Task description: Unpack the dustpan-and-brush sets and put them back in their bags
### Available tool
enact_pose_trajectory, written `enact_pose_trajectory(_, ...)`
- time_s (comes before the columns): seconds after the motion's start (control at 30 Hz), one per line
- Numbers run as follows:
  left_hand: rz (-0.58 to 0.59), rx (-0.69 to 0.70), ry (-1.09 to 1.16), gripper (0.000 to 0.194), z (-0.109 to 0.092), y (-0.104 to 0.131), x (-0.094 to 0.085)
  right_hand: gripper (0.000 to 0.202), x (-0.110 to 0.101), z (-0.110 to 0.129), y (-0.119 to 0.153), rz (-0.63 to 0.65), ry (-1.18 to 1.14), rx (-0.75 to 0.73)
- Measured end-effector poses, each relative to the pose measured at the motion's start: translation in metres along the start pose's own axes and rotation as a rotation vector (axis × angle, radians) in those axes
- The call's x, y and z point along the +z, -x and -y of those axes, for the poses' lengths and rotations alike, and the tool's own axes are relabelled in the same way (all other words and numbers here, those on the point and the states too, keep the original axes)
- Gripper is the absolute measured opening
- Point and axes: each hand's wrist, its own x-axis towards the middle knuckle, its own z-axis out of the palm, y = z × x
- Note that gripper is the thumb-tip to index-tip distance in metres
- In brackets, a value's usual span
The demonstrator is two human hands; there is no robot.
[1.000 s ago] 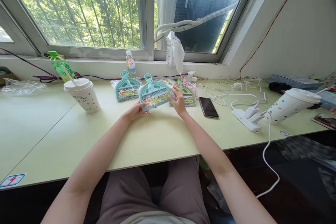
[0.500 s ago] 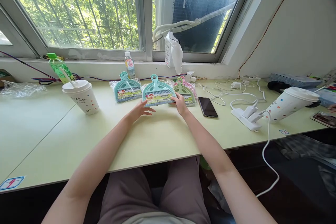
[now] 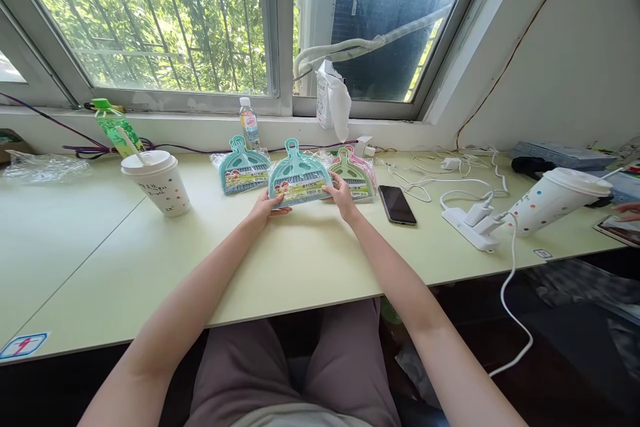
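Between my two hands is a light-blue mini dustpan and brush set in clear wrapping with a printed label. My left hand grips its lower left corner, thumb in front and fingers beneath. My right hand is closed on its lower right edge. Just left of it, a teal wrapped dustpan set lies on the table. Partly hidden behind my right hand are a green wrapped dustpan set and a pink one behind it.
A black phone lies right of the sets, near a white power strip with cables. Paper cups stand left and right. Bottles and a tissue pack are at the window. Another person's hand shows at far right.
The light-blue dustpan set has tilted slightly, its left side lower. My left fingers have closed in under its corner. At far right, the other person's hand has come further into view.
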Motion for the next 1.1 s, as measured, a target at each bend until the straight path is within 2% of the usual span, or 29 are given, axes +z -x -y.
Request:
enact_pose_trajectory(0.2,-0.013,0.058,-0.071,0.036,-0.002,0.001,-0.002,0.061,-0.004,-0.002,-0.002,0.024,0.135,-0.056)
enact_pose_trajectory(0.43,-0.033,0.072,-0.081,0.039,0.0,-0.003,-0.003,0.089,-0.003,-0.003,0.001,0.142,0.135,-0.048)
enact_pose_trajectory(0.57,-0.045,0.053,-0.077,0.041,0.002,-0.004,-0.004,0.096,-0.003,-0.002,0.0,0.163,0.136,-0.046)
enact_pose_trajectory(0.87,-0.025,0.086,-0.033,0.048,-0.004,0.002,-0.001,0.083,0.001,0.006,0.009,0.111,0.152,-0.138)
enact_pose_trajectory(1.03,0.042,0.079,-0.035,0.052,-0.008,0.007,0.001,0.077,0.001,0.009,0.009,0.097,0.09,-0.114)
enact_pose_trajectory(1.1,0.119,0.032,-0.034,0.053,-0.009,0.008,0.004,0.073,-0.002,0.011,0.008,0.071,0.059,-0.11)
